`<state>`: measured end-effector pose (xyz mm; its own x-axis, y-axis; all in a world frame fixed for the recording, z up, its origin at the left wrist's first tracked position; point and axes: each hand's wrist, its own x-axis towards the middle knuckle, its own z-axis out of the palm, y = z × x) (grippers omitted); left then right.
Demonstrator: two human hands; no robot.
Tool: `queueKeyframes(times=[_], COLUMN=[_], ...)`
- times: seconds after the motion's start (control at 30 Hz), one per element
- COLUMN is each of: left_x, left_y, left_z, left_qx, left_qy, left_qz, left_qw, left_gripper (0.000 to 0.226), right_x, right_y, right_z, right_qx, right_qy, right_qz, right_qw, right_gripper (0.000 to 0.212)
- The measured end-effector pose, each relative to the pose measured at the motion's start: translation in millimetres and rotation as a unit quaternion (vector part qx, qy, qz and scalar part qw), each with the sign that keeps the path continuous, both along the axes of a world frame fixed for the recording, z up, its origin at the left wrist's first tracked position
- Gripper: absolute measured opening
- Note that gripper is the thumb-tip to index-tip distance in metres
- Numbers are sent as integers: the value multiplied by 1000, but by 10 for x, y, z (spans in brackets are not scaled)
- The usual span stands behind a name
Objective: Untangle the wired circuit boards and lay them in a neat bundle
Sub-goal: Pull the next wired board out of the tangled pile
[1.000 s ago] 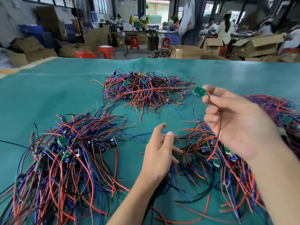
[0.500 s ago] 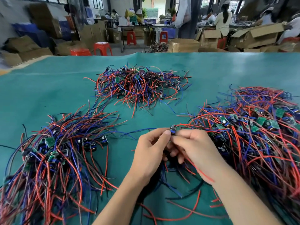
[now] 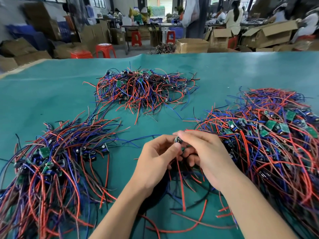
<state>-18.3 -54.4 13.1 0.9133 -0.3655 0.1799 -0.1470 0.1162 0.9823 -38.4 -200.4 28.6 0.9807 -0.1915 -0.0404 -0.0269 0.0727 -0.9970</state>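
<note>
Where cardboard boxes (image 3: 192, 45) stand, contents seem hidden.

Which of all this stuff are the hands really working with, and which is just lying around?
For the job:
left hand and right hand, both pinching one small circuit board
right wire pile
left wire pile
far wire pile

Just lying about:
red stools
cardboard boxes
</note>
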Motion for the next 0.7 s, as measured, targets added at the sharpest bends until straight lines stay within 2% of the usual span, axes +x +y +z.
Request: queueKeyframes(times=[0.17,0.27,0.4,0.5,0.6,0.7], left_x=[18,26,47,43,43,42], left_y=[-13,-33,-16,-27,-27,-30], left_z=[-41,-64,-74,-81,-93,-113], left_qx=[16,42,45,58,73,103], left_qy=[24,21,34,23,17,-7], left_qz=[-3,12,24,18,8,9], left_qw=[1000,999,998,998,997,995], left_gripper=[23,24,19,17,21,19], right_x=[-12,-14,-32,-46,-51,-41], right_y=[-16,-38,-87,-142,-248,-423], right_z=[5,-14,10,41,72,101], right_qx=[22,-101,-275,-333,-335,-242], right_qy=[-23,-63,-162,-231,-264,-237], right_qz=[-58,-94,-170,-245,-317,-384], right_qw=[998,988,932,881,847,859], right_gripper=[7,8,11,18,20,20])
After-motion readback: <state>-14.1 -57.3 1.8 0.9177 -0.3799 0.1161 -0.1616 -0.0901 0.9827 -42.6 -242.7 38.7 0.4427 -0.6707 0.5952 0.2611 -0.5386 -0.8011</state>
